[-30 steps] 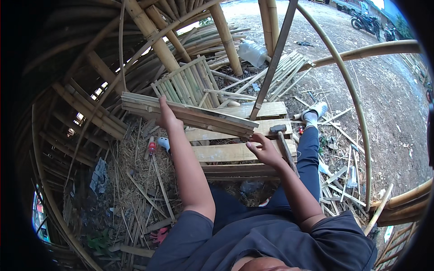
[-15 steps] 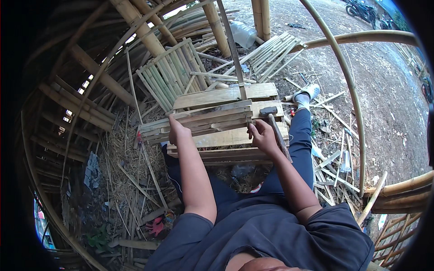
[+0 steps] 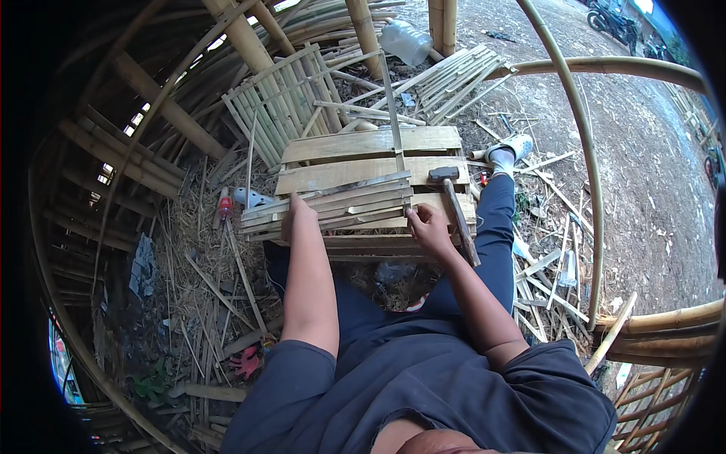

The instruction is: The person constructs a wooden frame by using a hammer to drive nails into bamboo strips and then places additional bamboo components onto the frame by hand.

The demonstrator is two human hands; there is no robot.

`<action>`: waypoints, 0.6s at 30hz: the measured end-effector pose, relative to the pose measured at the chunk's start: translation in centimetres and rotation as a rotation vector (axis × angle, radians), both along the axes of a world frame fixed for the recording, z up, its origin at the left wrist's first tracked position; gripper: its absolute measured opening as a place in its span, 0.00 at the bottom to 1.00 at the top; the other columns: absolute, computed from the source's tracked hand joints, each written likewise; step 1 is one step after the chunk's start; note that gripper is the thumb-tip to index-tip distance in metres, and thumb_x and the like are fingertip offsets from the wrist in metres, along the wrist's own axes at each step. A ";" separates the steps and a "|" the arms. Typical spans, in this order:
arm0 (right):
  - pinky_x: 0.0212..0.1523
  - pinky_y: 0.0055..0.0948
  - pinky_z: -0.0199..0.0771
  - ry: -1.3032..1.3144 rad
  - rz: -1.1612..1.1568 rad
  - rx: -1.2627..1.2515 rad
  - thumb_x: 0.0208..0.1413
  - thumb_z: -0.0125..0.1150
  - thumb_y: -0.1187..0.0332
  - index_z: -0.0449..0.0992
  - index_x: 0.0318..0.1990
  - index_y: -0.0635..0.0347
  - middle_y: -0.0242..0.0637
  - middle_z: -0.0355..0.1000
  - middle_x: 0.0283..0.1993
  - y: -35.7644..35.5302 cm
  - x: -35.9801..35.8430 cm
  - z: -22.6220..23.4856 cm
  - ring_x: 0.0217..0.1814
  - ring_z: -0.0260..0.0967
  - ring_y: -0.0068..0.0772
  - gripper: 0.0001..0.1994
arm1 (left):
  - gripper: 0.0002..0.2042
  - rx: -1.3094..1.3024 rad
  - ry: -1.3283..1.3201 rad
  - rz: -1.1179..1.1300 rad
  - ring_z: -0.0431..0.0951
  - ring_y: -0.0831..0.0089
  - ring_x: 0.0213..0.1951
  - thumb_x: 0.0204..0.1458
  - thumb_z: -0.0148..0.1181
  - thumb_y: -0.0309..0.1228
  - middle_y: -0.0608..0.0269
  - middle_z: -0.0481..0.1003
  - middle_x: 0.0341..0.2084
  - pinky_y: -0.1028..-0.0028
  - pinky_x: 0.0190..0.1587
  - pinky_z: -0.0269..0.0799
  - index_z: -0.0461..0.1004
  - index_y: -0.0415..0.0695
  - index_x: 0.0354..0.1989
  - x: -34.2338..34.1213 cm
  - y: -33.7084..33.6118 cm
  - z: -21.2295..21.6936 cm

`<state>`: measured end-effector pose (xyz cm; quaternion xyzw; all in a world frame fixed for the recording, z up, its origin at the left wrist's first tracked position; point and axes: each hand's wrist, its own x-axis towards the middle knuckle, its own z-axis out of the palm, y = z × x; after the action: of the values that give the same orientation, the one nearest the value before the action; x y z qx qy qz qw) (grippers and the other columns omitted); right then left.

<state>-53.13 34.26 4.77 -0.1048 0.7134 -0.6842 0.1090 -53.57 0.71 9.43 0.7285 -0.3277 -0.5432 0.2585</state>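
Observation:
A panel of narrow bamboo slats [image 3: 344, 203] lies slightly tilted across the near part of a low wooden slatted bench [image 3: 439, 141]. My left hand [image 3: 301, 218] is closed around the panel toward its left end, the fingers partly hidden behind it. At the panel's right end, the thumb and forefinger of my right hand [image 3: 429, 229] pinch together against the slat ends; whatever is between them is too small to make out. To the right, a hammer [image 3: 463, 227] rests on the bench, its dark head pointing away from me. A thin upright strip [image 3: 391, 113] rises just beyond the panel.
Beyond the bench, a bamboo slat frame [image 3: 283, 102] leans against poles, beside loose slats [image 3: 463, 82] and a clear plastic jug [image 3: 406, 43]. A curved bamboo pole [image 3: 578, 129] stands at right. Offcuts [image 3: 560, 265] and a red-capped bottle [image 3: 224, 206] lie about my legs.
The panel has come nearer to me over the bench, both hands moving with it. My right fingers have drawn closer together. The hammer stays on the bench, and the view has shifted slightly.

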 end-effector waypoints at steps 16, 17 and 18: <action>0.33 0.46 0.74 0.057 0.012 0.648 0.62 0.64 0.46 0.80 0.29 0.73 0.55 0.74 0.21 2.9 -1.8 0.6 0.23 0.76 0.46 0.30 | 0.40 -1.047 -0.410 -0.506 0.57 0.45 0.72 0.44 0.69 0.35 0.37 0.49 0.72 0.48 0.70 0.61 0.60 0.35 0.66 4.2 9.2 0.2; 0.36 0.50 0.75 0.082 -0.009 0.615 0.62 0.64 0.44 0.80 0.27 0.74 0.59 0.74 0.21 3.1 -1.6 0.6 0.25 0.76 0.56 0.32 | 0.34 -1.287 -0.310 -0.556 0.57 0.48 0.73 0.44 0.68 0.33 0.41 0.53 0.71 0.49 0.68 0.63 0.67 0.39 0.64 4.6 10.1 0.0; 0.36 0.51 0.75 0.054 0.012 0.750 0.62 0.64 0.44 0.80 0.26 0.74 0.60 0.74 0.22 2.9 -1.0 1.8 0.26 0.76 0.59 0.32 | 0.24 -1.402 -0.135 -0.714 0.63 0.50 0.69 0.45 0.64 0.25 0.44 0.63 0.65 0.52 0.67 0.63 0.72 0.39 0.55 5.7 10.5 0.7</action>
<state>-54.14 37.12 6.60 -0.0796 0.9164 -0.3718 0.1248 -47.83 11.17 10.10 0.2777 -0.8227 -0.2147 0.4472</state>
